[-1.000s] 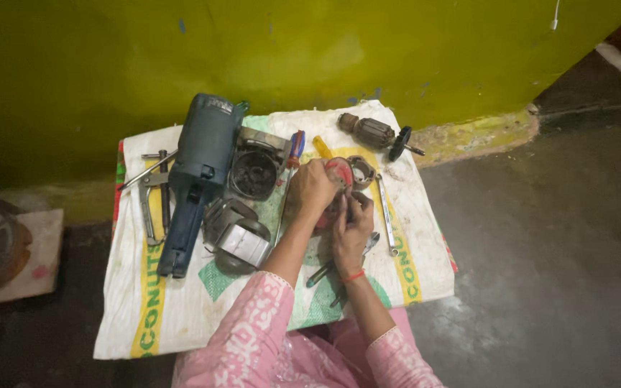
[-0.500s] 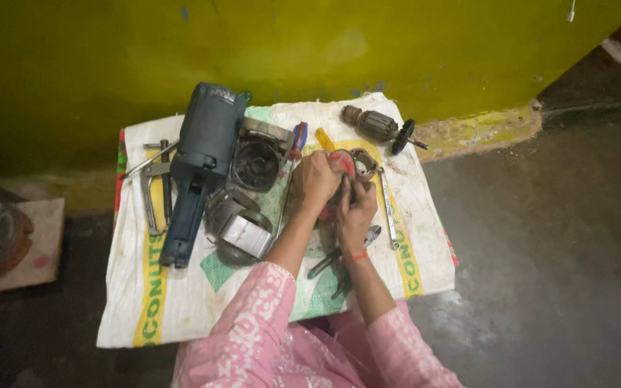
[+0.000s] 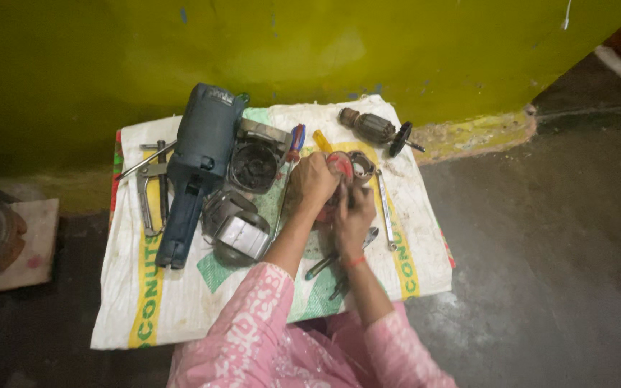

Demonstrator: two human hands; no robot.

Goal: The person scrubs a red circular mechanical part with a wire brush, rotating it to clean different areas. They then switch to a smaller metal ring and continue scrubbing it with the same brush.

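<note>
Both hands meet over the white woven sack [image 3: 181, 316] spread on the floor, and that sack is the reference for everything here. Near its far middle, the left hand [image 3: 313, 183] closes around a small round red-and-grey metal motor part [image 3: 350, 167], fingers wrapped over its near side. The right hand [image 3: 352, 215] comes in just beneath, fingers curled against the same part; whether it pinches a small tool or only the part's edge is hard to tell from this height.

The step in hand looks like work on that round part, and doing it well calls for the left hand to keep the piece steady and low over the sack, so that anything coming loose lands on cloth, not on the concrete.

On the sack's left half lies the big blue-grey power tool body [image 3: 197, 169], with a dark open metal gear housing [image 3: 254, 164] touching its right side. At the far right corner rests the copper-wound armature with its black fan [image 3: 376, 130]. A slim silver spanner [image 3: 384, 208] lies just right of the hands, within easy reach.
</note>
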